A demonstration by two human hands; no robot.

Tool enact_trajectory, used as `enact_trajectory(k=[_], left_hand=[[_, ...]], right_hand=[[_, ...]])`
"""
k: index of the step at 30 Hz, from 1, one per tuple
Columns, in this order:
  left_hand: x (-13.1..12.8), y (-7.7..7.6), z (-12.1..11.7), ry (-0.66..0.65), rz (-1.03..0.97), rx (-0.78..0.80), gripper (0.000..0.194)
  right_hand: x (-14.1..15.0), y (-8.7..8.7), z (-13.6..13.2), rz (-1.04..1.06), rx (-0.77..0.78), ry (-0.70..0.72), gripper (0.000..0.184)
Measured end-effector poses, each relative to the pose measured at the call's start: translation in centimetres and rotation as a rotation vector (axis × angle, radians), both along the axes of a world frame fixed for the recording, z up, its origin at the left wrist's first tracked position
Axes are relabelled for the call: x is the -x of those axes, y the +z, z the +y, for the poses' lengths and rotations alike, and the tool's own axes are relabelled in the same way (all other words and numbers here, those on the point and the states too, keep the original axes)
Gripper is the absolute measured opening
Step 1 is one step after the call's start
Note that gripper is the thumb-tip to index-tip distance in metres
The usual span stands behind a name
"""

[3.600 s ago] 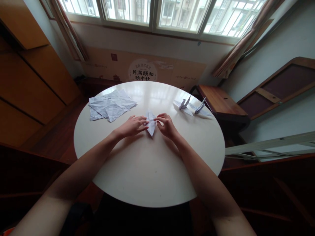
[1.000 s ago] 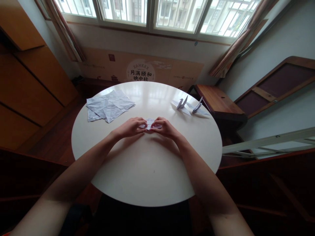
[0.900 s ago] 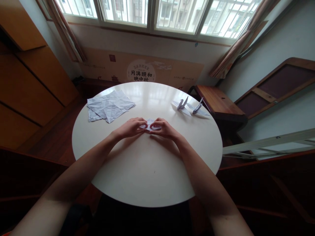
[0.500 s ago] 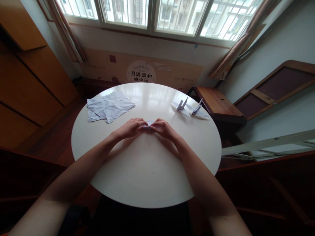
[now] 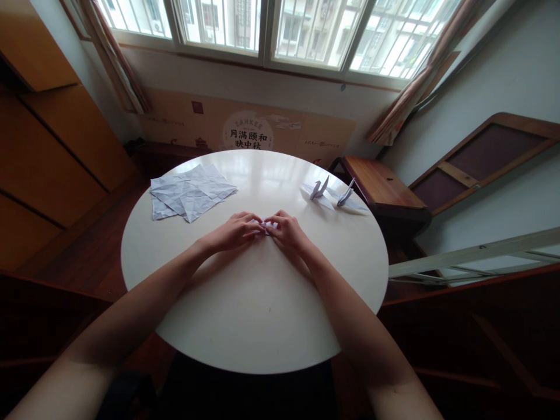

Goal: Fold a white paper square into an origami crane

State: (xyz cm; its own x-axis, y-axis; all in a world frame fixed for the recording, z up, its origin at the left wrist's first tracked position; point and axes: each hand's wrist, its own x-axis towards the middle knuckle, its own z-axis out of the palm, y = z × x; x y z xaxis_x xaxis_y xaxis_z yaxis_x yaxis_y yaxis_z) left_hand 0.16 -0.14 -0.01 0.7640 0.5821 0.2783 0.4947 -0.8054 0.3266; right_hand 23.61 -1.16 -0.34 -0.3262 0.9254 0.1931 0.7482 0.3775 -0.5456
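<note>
A small piece of folded white paper [image 5: 265, 225] lies at the middle of the white oval table [image 5: 245, 303], mostly covered by my fingers. My left hand [image 5: 240, 228] pinches it from the left. From the right my right hand [image 5: 283, 226] grips it, with the fingertips of both hands almost touching. Beyond my right hand two paper cranes [image 5: 319, 191] stand side by side. Several creased paper sheets [image 5: 192, 191] are stacked beyond my left hand.
A wooden stool or small table [image 5: 385, 181] stands past the table's right edge. Orange-brown cabinets [image 5: 52, 157] line the left side. A printed cardboard panel [image 5: 289, 131] rests under the barred window [image 5: 306, 35].
My hands have drawn closer together on the folded paper, and less of it shows between them. The whole view has shifted slightly. The cranes and sheets stay in place on the table.
</note>
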Motion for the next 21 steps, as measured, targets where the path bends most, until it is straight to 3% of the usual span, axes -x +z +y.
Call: enact_trajectory(k=[5,12,17,21], left_hand=[[0.1,0.0,0.0,0.071,0.04,-0.029,0.026],[0.2,-0.1,-0.1,0.22,0.085,-0.041,0.037],[0.2,-0.3,0.0,0.302,0.09,-0.06,0.04],[0.4,0.0,0.1,0.261,0.155,0.006,0.04]], right_hand=[[-0.1,-0.3,0.2,0.003,-0.086,0.015,0.014],[-0.1,0.2,0.0,-0.022,-0.096,0.054,0.016],[0.2,0.7,-0.3,0.036,-0.108,0.202,0.021],[0.5,0.1,-0.4,0.141,-0.085,0.279,0.026]])
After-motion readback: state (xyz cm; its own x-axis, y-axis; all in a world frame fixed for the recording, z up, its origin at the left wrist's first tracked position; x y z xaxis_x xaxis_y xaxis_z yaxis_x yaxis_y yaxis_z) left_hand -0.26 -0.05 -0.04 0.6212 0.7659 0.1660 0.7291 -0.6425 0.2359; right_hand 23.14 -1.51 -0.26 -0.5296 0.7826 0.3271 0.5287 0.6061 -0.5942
